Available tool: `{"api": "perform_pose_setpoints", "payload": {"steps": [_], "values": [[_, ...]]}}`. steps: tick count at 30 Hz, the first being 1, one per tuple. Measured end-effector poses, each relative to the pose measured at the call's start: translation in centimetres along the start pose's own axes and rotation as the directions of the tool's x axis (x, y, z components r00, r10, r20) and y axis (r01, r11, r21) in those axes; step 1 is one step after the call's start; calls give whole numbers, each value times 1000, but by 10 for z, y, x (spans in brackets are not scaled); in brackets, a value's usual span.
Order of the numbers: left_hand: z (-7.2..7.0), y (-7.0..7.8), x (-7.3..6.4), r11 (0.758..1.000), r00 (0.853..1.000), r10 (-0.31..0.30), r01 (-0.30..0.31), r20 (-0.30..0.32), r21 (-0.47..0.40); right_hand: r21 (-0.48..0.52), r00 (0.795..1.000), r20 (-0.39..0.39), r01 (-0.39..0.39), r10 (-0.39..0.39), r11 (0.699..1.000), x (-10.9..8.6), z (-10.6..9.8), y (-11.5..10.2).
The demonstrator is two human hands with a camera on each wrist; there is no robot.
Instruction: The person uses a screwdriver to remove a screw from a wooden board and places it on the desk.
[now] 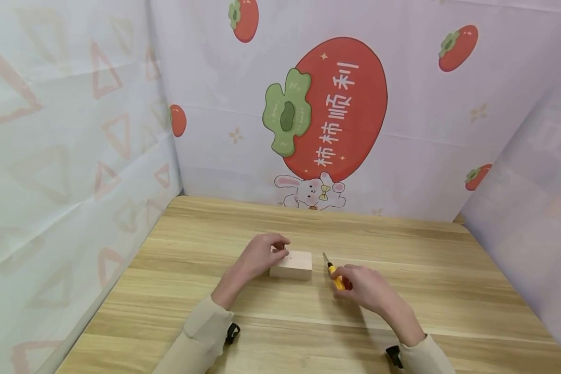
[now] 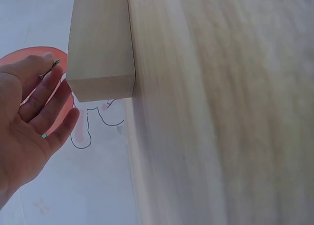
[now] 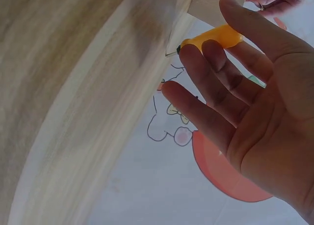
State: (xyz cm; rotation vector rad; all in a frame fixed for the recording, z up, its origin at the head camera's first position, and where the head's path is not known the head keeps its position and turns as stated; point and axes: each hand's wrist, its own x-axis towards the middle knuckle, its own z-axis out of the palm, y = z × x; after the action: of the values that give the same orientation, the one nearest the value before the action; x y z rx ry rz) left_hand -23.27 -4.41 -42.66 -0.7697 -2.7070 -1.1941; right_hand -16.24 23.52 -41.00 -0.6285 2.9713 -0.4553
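A pale wooden block lies on the table, with a small dark mark on its top face. My left hand is at the block's left end and pinches a small screw between thumb and index finger. In the left wrist view the screw is tilted and stands out beside the block. To the right of the block, my right hand holds a screwdriver by its yellow handle. The thin metal shaft points forward and slightly left, apart from the block.
The wood-grain table carries the block. Behind it rises a pale printed backdrop with a big red persimmon and a rabbit. Patterned side sheets close off left and right. Dark bands sit at both sleeve cuffs.
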Motion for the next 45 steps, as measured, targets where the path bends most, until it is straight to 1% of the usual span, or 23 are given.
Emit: {"api": "perform_pose_setpoints", "payload": {"steps": [1,10,17,21,24,26,29,32,35,37,40,42,45], "values": [[-1,-1,0,1000,1000,-1,1,3,-11,-2,1000,-1,2,-2,1000,0,0,0],[-6,-3,-5,1000,1000,12,-11,21,-21,-11,1000,13,2,-2,1000,-1,0,-1],[-12,-5,-9,1000,1000,28,-28,2,-13,-17,1000,14,8,-7,1000,-2,1,0],[-16,-8,-12,1000,1000,14,-14,-5,4,-24,1000,16,18,-18,1000,-1,2,1],[-20,-9,-15,1000,1000,5,-5,6,12,-30,999,19,30,-30,999,-1,3,2],[-24,-10,-19,1000,1000,11,-11,18,18,-33,999,22,37,-37,999,-1,3,2],[-30,-10,-25,998,999,25,-27,39,49,-32,998,36,44,-43,999,0,5,3],[-34,-10,-32,996,998,17,-22,63,84,-30,997,61,54,-52,998,1,7,4],[-35,-11,-39,995,996,7,-15,90,96,-30,995,79,65,-62,997,2,8,5],[-35,-11,-42,998,993,11,-17,116,55,-32,994,86,65,-62,997,2,9,5],[-33,-11,-45,999,988,13,-6,153,-41,-32,994,89,64,-61,997,3,8,4],[-30,-13,-46,992,984,-3,26,177,-125,-34,994,92,66,-62,997,3,7,4],[-24,-15,-48,978,977,-35,77,212,-196,-37,993,94,69,-66,997,3,6,3]]}}
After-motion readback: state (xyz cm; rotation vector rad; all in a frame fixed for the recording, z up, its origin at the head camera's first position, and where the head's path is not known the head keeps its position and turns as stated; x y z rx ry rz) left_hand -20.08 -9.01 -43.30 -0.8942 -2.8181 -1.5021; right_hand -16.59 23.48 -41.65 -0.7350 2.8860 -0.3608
